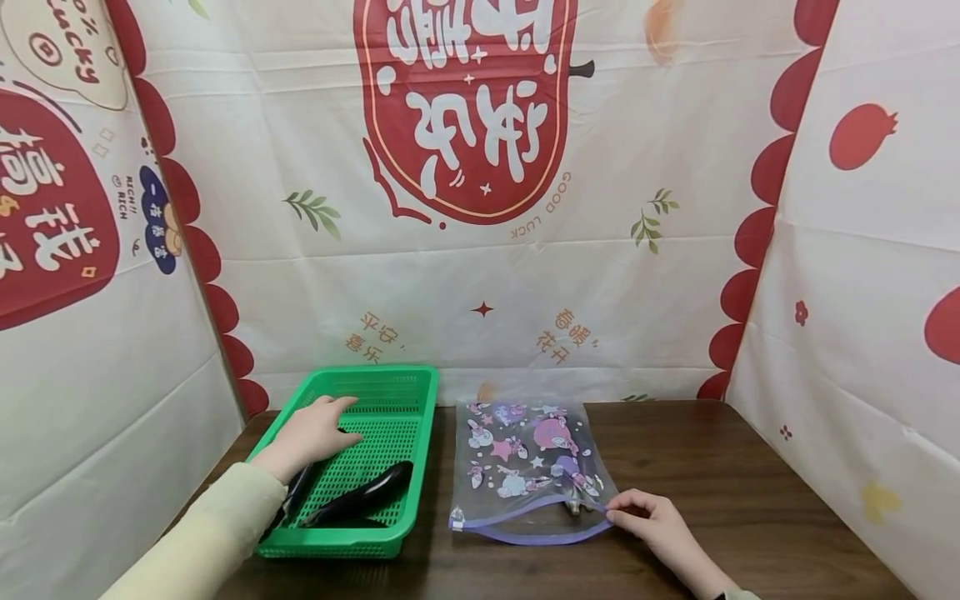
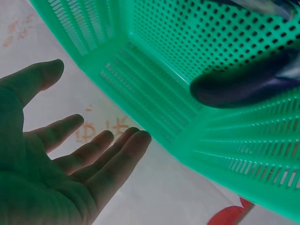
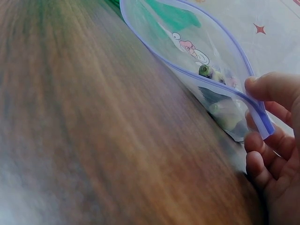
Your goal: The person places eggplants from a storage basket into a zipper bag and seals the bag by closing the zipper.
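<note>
My left hand [image 1: 318,429] hovers over the green plastic basket [image 1: 430,433], its fingers spread and holding nothing. Dark purple eggplants lie in that basket: one eggplant [image 1: 365,496] near the right front, and another eggplant [image 1: 300,490] along the left side, partly covered by my arm. The left wrist view shows the empty palm [image 2: 51,192] beside the basket's end wall. With thumb and fingers, my right hand [image 1: 647,514] pinches the right corner of a clear printed zip bag [image 1: 510,467]. Its purple-edged mouth gapes, and green-tipped stem ends [image 3: 205,71] show inside.
Basket and bag lie side by side on a dark brown wooden table [image 1: 675,458]. A white printed cloth [image 1: 480,275] with red scalloped borders hangs behind and along both sides. A white slider [image 1: 457,518] sits at the bag's left corner.
</note>
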`<state>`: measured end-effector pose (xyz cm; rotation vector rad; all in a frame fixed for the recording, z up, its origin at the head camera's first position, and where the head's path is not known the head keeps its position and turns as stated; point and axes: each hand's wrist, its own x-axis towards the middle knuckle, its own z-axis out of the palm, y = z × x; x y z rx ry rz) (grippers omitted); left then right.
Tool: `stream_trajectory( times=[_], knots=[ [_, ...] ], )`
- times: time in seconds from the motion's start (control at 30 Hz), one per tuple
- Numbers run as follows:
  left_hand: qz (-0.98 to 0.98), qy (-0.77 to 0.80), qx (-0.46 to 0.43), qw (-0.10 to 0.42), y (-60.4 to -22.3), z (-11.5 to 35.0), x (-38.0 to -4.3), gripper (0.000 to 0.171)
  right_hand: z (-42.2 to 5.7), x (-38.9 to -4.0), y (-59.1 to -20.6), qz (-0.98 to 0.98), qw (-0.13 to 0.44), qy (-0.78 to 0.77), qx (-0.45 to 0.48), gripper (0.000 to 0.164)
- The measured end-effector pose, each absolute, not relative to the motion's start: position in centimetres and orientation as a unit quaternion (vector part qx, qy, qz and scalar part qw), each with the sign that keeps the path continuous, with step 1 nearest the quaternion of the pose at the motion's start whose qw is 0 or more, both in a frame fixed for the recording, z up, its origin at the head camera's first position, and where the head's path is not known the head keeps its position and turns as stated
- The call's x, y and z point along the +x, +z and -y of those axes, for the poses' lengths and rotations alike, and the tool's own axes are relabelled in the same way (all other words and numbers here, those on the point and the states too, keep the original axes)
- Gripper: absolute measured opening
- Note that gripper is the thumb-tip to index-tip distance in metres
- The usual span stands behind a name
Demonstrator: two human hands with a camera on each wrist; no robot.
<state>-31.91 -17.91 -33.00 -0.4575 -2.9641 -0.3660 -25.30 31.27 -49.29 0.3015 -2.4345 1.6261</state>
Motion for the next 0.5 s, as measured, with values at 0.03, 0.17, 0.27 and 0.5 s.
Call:
stream_trajectory(
  times=[0.03, 0.17, 0.27, 0.5],
  knots=[
    [0.980, -0.120, -0.147, 0.055, -33.1, 18.1, -32.1, 0.064, -31.3, -25.2, -49.3, 0.823, 0.100, 0.550, 0.102, 0.008],
    [0.984, -0.115, -0.134, 0.018, -33.4, 18.6, -32.5, 0.065, -31.2, -24.8, -49.5, 0.822, 0.094, 0.553, 0.097, 0.008],
    [0.984, -0.118, -0.130, -0.012, -33.7, 18.9, -32.8, 0.065, -31.2, -24.4, -49.6, 0.823, 0.083, 0.555, 0.089, 0.008],
    [0.985, -0.109, -0.124, -0.041, -33.8, 19.7, -33.5, 0.062, -30.9, -24.8, -49.4, 0.823, 0.094, 0.552, 0.098, 0.008]
  ],
)
